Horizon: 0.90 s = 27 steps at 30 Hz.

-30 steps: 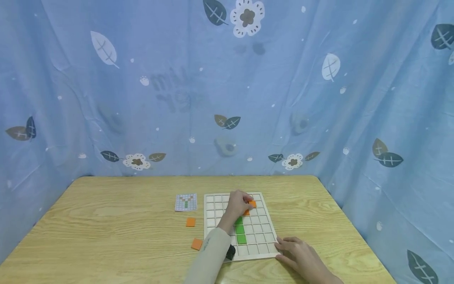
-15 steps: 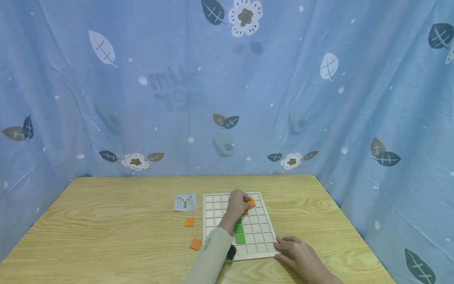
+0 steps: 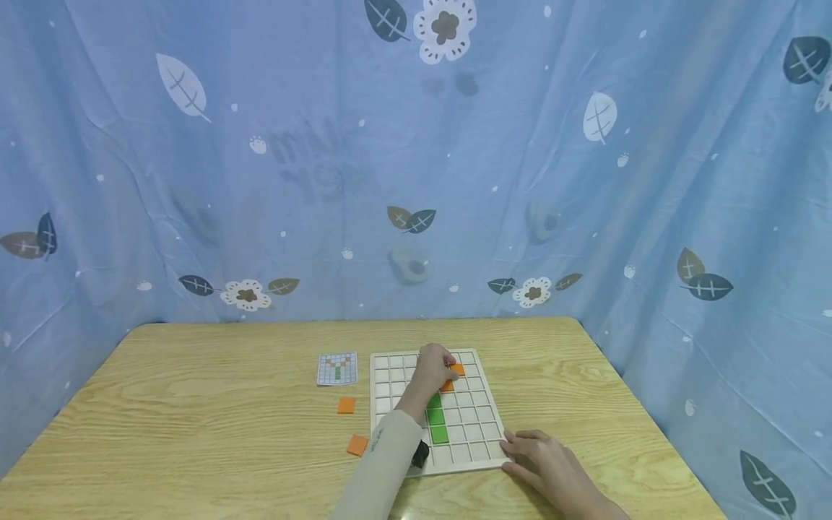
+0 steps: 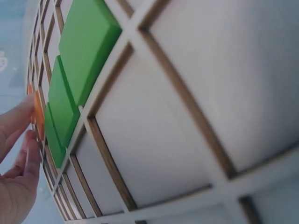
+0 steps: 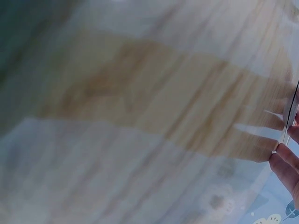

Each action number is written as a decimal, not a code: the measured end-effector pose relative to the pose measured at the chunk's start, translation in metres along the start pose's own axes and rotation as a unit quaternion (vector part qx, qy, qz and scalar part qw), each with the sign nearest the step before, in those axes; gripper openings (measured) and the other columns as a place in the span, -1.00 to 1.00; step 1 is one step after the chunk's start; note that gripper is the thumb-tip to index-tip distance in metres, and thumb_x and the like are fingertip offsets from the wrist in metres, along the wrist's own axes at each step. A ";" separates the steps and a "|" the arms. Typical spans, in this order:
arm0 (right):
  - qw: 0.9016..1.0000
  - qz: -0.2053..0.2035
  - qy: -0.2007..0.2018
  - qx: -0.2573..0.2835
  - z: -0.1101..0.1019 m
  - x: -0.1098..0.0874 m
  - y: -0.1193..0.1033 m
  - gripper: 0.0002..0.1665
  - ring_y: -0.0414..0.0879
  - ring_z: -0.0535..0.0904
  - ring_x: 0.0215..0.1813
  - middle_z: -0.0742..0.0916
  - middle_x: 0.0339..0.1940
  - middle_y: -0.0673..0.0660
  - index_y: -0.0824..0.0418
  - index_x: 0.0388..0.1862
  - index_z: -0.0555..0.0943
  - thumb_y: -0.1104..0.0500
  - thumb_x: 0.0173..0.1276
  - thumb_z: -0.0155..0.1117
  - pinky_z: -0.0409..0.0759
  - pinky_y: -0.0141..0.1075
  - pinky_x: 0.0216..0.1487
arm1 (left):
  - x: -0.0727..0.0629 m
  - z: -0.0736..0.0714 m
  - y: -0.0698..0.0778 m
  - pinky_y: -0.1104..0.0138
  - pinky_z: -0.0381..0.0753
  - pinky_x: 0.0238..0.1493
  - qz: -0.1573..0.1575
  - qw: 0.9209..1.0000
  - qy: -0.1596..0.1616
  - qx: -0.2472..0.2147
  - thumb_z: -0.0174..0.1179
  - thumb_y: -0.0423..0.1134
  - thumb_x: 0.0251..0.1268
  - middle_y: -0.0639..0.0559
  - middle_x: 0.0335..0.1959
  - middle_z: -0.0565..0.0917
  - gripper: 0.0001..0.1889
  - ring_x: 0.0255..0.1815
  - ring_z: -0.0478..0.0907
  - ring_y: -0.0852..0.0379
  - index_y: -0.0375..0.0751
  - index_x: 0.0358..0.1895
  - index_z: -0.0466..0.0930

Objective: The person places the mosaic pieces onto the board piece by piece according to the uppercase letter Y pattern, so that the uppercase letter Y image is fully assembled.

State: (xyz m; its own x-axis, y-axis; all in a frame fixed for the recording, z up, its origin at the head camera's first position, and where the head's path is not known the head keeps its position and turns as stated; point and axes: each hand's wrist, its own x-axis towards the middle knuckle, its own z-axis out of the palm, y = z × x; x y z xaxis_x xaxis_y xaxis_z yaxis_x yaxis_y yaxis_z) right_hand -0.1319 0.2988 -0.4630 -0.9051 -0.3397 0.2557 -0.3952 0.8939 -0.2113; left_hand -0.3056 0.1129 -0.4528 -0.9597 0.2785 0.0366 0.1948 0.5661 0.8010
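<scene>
Near the far side of a white grid board (image 3: 477, 419), my left hand (image 3: 429, 372) pinches an orange square tile (image 3: 458, 370), which lies nearly flat in a cell. Another orange tile (image 3: 446, 386) sits diagonally nearer, partly under the fingers. Below it, green tiles (image 3: 438, 434) run in a column. In the left wrist view, the left fingertips (image 4: 21, 112) touch the orange tiles' edge, and the hand hides part of them. My right hand (image 3: 546, 466) rests at the board's near right corner, its thumb and fingers touching the edge without curling round it.
Left of the board lie two loose orange tiles, one farther (image 3: 347, 405) and one nearer (image 3: 357, 445). A small printed pattern card (image 3: 337, 368) lies behind them. A black object (image 3: 420, 454) is by the left sleeve. A blue curtain (image 3: 299, 180) hangs behind the wooden table (image 3: 214, 419).
The orange tile under my left fingers has gone from slightly tilted to nearly flat. The right hand keeps its place at the board corner. The head view has shifted slightly.
</scene>
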 end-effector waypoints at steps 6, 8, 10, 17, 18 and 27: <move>1.000 -0.007 -0.004 0.000 -0.001 0.002 -0.002 -0.60 0.02 0.63 -0.01 0.72 0.03 0.06 0.16 -0.05 0.73 -0.08 0.28 0.31 0.65 -0.09 -0.16 | -0.002 -0.012 -0.004 0.23 0.64 -0.06 0.013 1.000 -0.010 0.004 0.41 -0.44 0.04 -0.13 -0.13 0.70 -0.76 -0.03 0.61 -0.05 -0.36 -0.15 0.72; 1.000 -0.008 -0.003 -0.001 -0.002 0.001 -0.002 -0.60 0.02 0.63 -0.01 0.72 0.02 0.07 0.16 -0.05 0.73 -0.07 0.27 0.32 0.65 -0.08 -0.15 | -0.003 -0.018 -0.005 0.22 0.64 -0.08 0.023 1.000 -0.012 0.008 0.37 -0.44 0.10 -0.15 -0.11 0.69 -0.78 -0.04 0.61 -0.05 -0.37 -0.15 0.72; 1.000 -0.011 -0.003 -0.002 -0.003 0.001 -0.002 -0.60 0.04 0.63 -0.01 0.72 0.02 0.09 0.17 -0.06 0.73 -0.07 0.28 0.31 0.65 -0.07 -0.15 | -0.004 -0.026 -0.005 0.23 0.65 -0.15 0.043 0.999 -0.012 0.012 0.32 -0.43 0.17 -0.15 -0.14 0.69 -0.82 -0.11 0.61 -0.04 -0.38 -0.15 0.71; 1.000 -0.012 0.000 -0.003 -0.004 -0.001 -0.001 -0.61 0.04 0.64 -0.02 0.72 0.01 0.09 0.17 -0.08 0.74 -0.07 0.27 0.32 0.64 -0.06 -0.13 | -0.018 -0.071 0.008 0.26 0.62 -0.16 0.127 0.992 0.009 -0.002 0.19 -0.36 0.32 -0.16 -0.18 0.69 -0.81 -0.16 0.61 -0.03 -0.40 -0.12 0.69; 1.000 -0.013 0.003 -0.003 -0.004 -0.001 -0.001 -0.61 0.03 0.64 -0.03 0.72 0.01 0.08 0.17 -0.08 0.74 -0.06 0.27 0.33 0.65 -0.07 -0.13 | -0.022 -0.078 0.008 0.26 0.62 -0.14 0.135 0.991 0.010 -0.005 0.18 -0.36 0.33 -0.16 -0.18 0.69 -0.81 -0.15 0.61 -0.04 -0.39 -0.11 0.69; 1.000 0.001 -0.012 0.000 -0.004 0.001 -0.004 -0.57 0.08 0.62 0.00 0.71 0.03 0.10 0.17 -0.05 0.73 -0.10 0.28 0.30 0.64 -0.04 -0.15 | -0.065 -0.119 -0.022 0.33 0.64 -0.18 0.164 0.986 -0.027 -0.019 0.18 -0.39 0.31 -0.11 -0.24 0.72 -0.85 -0.21 0.65 0.01 -0.35 -0.16 0.71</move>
State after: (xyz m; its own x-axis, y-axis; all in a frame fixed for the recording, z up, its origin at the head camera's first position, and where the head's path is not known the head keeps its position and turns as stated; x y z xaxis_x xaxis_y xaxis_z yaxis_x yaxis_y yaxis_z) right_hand -0.1308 0.2963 -0.4579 -0.9098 -0.3445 0.2316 -0.3929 0.8947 -0.2125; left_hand -0.2720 -0.0099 -0.4016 -0.8340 0.4831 0.2665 0.4845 0.4102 0.7727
